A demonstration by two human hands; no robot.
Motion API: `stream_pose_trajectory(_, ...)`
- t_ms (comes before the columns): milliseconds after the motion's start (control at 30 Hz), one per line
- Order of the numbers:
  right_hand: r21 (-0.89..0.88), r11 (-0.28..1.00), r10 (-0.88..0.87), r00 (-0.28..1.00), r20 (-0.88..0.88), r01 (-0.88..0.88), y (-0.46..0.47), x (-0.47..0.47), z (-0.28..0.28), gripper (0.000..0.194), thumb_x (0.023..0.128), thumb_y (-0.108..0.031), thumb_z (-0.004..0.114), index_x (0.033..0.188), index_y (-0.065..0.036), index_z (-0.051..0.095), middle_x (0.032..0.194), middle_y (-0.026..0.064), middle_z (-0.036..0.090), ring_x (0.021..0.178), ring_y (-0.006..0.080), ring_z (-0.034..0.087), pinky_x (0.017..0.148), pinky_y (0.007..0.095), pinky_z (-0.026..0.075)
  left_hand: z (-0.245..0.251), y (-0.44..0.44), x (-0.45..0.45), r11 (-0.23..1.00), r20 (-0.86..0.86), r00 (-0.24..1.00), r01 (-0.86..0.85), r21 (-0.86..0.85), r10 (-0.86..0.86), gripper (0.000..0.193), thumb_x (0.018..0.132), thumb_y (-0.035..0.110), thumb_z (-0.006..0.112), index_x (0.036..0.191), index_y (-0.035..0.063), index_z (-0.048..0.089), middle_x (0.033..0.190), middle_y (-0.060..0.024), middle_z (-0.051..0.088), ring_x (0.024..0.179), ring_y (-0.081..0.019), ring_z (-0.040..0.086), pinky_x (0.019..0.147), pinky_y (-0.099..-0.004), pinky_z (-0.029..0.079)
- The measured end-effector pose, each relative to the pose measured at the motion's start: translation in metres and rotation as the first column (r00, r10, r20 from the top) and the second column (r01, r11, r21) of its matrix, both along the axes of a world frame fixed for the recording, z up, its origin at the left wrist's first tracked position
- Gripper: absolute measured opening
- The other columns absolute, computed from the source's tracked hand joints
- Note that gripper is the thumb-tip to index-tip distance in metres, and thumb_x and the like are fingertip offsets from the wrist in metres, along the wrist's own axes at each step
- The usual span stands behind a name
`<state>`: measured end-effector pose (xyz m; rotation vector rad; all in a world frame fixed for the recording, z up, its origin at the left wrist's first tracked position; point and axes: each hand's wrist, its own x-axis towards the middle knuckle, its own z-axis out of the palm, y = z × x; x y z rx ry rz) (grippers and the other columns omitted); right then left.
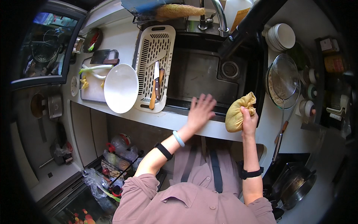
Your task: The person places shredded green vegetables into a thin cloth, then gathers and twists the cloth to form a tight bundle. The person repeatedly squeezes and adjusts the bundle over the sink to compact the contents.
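Observation:
My right hand (249,121) grips a yellowish pouch-like bundle (235,117) by its gathered side, over the front right rim of the sink. Whether the bundle is cloth or something else I cannot tell. With fingers spread and slightly blurred, my left hand (200,112) holds nothing above the sink's front edge. Beyond both hands lies the dark sink (193,75), with a round drain (230,69) at its right. A beige slotted drain basket (142,92) spans the sink's left side. On it rest a knife (157,81), a wooden-handled utensil (152,98) and a pale spatula-like tool (159,57).
Left of the basket, a white bowl (121,88) overlaps a cutting board (93,94) bearing scallions (96,69) and ginger (84,83). A cleaver (100,56) lies behind. Stacked bowls (281,37) and a mesh strainer (284,75) stand right. The faucet (221,19) rises at the back.

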<state>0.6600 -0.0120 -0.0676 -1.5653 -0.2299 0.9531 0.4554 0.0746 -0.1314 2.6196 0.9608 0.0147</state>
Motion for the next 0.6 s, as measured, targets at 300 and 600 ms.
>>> stream_pose_trajectory(300, -0.091, 0.933, -0.357, 0.927, -0.114, 0.348, 0.006, -0.084, -0.034, 0.026, 0.092, -0.013, 0.062, 0.111, 0.004, 0.062, 0.106, 0.0077, 0.067, 0.093, 0.0178, 0.065, 0.083, 0.031, 0.052, 0.04, -0.039, 0.033, 0.732, 0.566, 0.573, -0.089, -0.676, 0.593, 0.046, 0.105, 0.034, 0.045, 0.139, 0.0042, 0.053, 0.144, -0.0225, 0.05, 0.135, -0.037, 0.047, 0.113, -0.0393, 0.035)
stream_pose_trajectory(600, -0.129, 0.977, 0.214, 0.798, 0.563, -0.172, 0.007, -0.061, -0.035, 0.046, 0.079, -0.009, 0.066, 0.124, 0.001, 0.057, 0.123, 0.0157, 0.065, 0.109, 0.0355, 0.064, 0.094, 0.0393, 0.051, 0.031, -0.032, 0.045, 0.764, 0.535, 0.567, -0.311, -0.565, 0.626, 0.017, 0.097, 0.012, 0.055, 0.092, -0.0011, 0.065, 0.104, -0.0181, 0.067, 0.099, -0.0335, 0.065, 0.086, -0.0376, 0.051)
